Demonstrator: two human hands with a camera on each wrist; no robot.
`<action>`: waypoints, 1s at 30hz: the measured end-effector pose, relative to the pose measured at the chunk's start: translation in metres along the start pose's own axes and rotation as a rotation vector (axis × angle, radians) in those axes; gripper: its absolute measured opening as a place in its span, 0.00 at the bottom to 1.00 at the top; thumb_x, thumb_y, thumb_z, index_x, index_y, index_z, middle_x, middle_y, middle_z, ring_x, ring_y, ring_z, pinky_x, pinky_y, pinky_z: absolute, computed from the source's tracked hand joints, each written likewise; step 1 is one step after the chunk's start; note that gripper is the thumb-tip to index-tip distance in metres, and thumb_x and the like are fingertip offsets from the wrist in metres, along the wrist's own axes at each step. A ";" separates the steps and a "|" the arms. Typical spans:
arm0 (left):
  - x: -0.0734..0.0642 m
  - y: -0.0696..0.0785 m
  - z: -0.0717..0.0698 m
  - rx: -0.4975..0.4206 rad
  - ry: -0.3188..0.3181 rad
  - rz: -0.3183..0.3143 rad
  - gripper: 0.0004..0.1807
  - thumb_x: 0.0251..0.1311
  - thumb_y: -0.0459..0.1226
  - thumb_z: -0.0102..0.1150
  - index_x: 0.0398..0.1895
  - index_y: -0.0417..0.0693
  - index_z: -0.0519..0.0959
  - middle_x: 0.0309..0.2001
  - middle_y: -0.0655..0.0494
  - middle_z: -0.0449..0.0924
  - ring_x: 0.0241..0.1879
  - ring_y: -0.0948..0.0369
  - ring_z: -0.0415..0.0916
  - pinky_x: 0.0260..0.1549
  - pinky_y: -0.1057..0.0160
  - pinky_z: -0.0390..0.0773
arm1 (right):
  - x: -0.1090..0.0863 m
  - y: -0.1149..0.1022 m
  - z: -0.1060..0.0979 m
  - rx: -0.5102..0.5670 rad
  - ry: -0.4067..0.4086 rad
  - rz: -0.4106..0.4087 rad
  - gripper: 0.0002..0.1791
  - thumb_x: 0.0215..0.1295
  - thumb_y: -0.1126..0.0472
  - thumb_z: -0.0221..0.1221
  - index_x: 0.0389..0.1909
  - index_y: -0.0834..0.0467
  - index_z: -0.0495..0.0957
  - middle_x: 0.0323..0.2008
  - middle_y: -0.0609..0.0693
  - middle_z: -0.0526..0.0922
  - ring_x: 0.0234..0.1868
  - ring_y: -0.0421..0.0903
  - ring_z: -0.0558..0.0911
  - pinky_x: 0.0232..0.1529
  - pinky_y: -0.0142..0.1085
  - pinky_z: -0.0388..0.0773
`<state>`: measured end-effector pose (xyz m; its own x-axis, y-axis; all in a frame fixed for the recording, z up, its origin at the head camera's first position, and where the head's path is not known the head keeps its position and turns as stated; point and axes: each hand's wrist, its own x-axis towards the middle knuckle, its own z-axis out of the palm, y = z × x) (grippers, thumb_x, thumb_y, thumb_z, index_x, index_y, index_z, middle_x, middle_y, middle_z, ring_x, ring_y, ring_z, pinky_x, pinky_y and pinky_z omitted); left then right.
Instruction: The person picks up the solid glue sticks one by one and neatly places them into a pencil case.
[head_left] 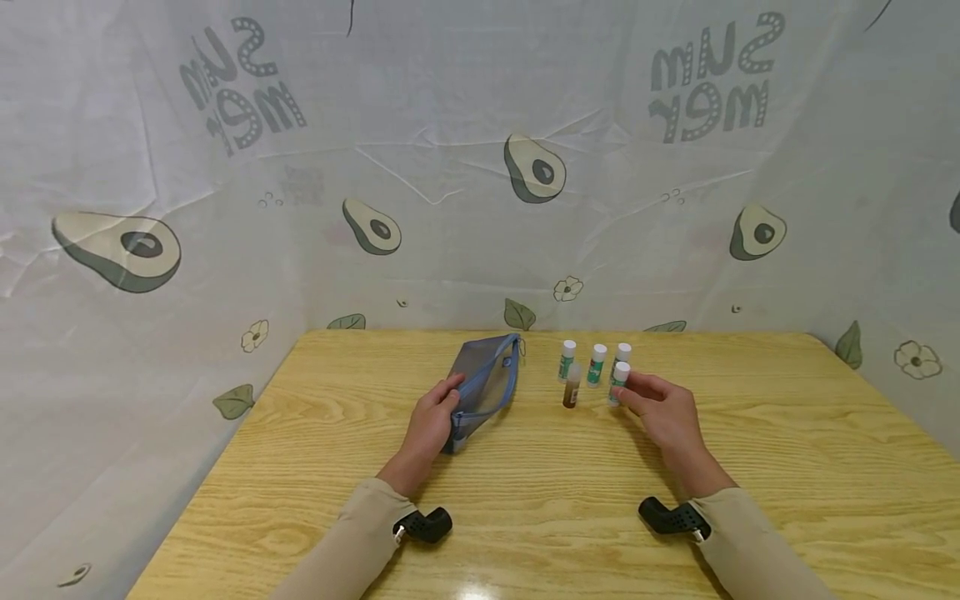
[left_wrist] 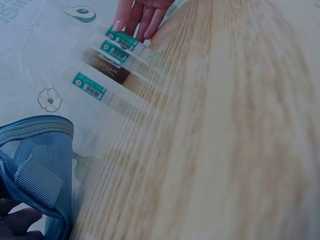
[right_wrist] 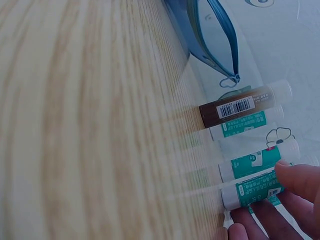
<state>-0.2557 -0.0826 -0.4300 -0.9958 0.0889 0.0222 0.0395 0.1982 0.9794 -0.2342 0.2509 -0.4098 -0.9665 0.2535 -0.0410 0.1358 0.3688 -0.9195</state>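
My left hand (head_left: 431, 423) grips the near side of a blue mesh zipper pouch (head_left: 471, 360), thumb on top; its zippered mouth gapes toward the right. In the left wrist view the pouch (left_wrist: 52, 150) fills the lower left corner, with dark fingertips beneath it. My right hand (head_left: 669, 414) pinches a white glue stick (head_left: 619, 382) with a green label between thumb and fingers. That glue stick (right_wrist: 257, 187) is upright, close beside others. More white glue sticks (head_left: 596, 367) stand just behind and to its left. A brown tube (head_left: 572, 393) with a translucent cap stands in front of them.
Everything stands on a wood-grain table (head_left: 525, 517). A pale cloth (head_left: 450, 167) printed with avocados and leaves hangs behind it and at both sides. Black wrist mounts (head_left: 423, 526) stick out inward from both sleeves.
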 end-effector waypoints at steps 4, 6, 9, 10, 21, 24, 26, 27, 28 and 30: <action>0.001 0.000 0.000 -0.004 0.000 -0.003 0.25 0.84 0.38 0.42 0.78 0.43 0.71 0.83 0.45 0.61 0.86 0.42 0.45 0.83 0.39 0.51 | 0.000 0.001 0.000 -0.012 0.006 -0.012 0.30 0.77 0.52 0.64 0.73 0.62 0.75 0.71 0.63 0.78 0.66 0.50 0.80 0.47 0.19 0.77; 0.001 -0.001 0.000 -0.006 -0.002 -0.005 0.25 0.84 0.38 0.42 0.78 0.43 0.71 0.83 0.45 0.61 0.86 0.42 0.45 0.83 0.39 0.51 | 0.001 0.001 0.000 -0.017 0.008 -0.017 0.30 0.76 0.51 0.64 0.72 0.61 0.76 0.70 0.63 0.79 0.60 0.43 0.81 0.48 0.19 0.79; 0.000 -0.001 0.000 -0.009 -0.004 -0.005 0.25 0.84 0.38 0.42 0.78 0.43 0.71 0.83 0.45 0.60 0.86 0.42 0.45 0.83 0.39 0.52 | 0.001 0.002 -0.001 -0.019 0.008 -0.025 0.30 0.76 0.50 0.64 0.72 0.62 0.76 0.69 0.62 0.79 0.51 0.31 0.80 0.49 0.20 0.79; 0.000 -0.001 0.000 -0.010 -0.003 -0.007 0.25 0.84 0.38 0.42 0.78 0.43 0.71 0.83 0.45 0.60 0.86 0.42 0.44 0.83 0.39 0.52 | 0.001 0.002 -0.001 -0.016 0.008 -0.025 0.30 0.76 0.50 0.64 0.71 0.62 0.76 0.69 0.62 0.79 0.48 0.27 0.79 0.49 0.20 0.80; 0.001 -0.001 0.000 -0.003 0.007 -0.009 0.25 0.84 0.38 0.42 0.78 0.42 0.71 0.83 0.46 0.61 0.86 0.42 0.45 0.83 0.39 0.52 | 0.002 0.000 -0.001 0.034 0.013 -0.044 0.30 0.76 0.50 0.64 0.71 0.62 0.76 0.66 0.62 0.82 0.42 0.22 0.80 0.47 0.22 0.83; 0.001 -0.002 0.000 -0.003 0.005 -0.011 0.25 0.84 0.38 0.42 0.78 0.43 0.71 0.83 0.46 0.60 0.86 0.42 0.44 0.83 0.39 0.52 | 0.002 -0.002 -0.002 0.028 0.026 -0.050 0.30 0.76 0.48 0.64 0.71 0.61 0.77 0.66 0.62 0.82 0.42 0.24 0.81 0.48 0.23 0.83; 0.001 -0.002 0.000 -0.010 0.000 -0.015 0.25 0.84 0.38 0.42 0.78 0.43 0.70 0.84 0.46 0.60 0.87 0.42 0.44 0.83 0.39 0.52 | 0.002 -0.004 -0.003 0.024 0.040 -0.055 0.31 0.76 0.47 0.64 0.71 0.61 0.77 0.65 0.61 0.83 0.42 0.25 0.82 0.48 0.24 0.84; 0.001 -0.002 0.000 -0.013 -0.003 -0.017 0.25 0.84 0.38 0.42 0.78 0.44 0.70 0.84 0.46 0.59 0.87 0.42 0.43 0.83 0.39 0.52 | 0.002 -0.005 -0.004 0.022 0.048 -0.059 0.30 0.76 0.46 0.64 0.70 0.61 0.78 0.65 0.61 0.83 0.42 0.26 0.82 0.48 0.24 0.84; 0.000 -0.002 0.000 -0.017 -0.006 -0.020 0.25 0.84 0.38 0.42 0.79 0.44 0.70 0.84 0.47 0.59 0.87 0.43 0.43 0.83 0.39 0.52 | 0.002 -0.006 -0.004 0.023 0.056 -0.063 0.30 0.76 0.46 0.64 0.70 0.60 0.78 0.64 0.60 0.83 0.43 0.26 0.82 0.48 0.25 0.84; 0.000 -0.002 0.000 -0.025 -0.010 -0.029 0.25 0.85 0.38 0.41 0.79 0.45 0.70 0.84 0.47 0.58 0.87 0.43 0.43 0.83 0.39 0.51 | 0.002 -0.009 -0.005 0.031 0.070 -0.071 0.30 0.76 0.46 0.64 0.70 0.60 0.78 0.63 0.59 0.84 0.42 0.26 0.83 0.48 0.25 0.85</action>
<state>-0.2556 -0.0830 -0.4319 -0.9956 0.0928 -0.0084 0.0082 0.1769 0.9842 -0.2363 0.2529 -0.3995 -0.9556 0.2901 0.0514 0.0593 0.3603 -0.9310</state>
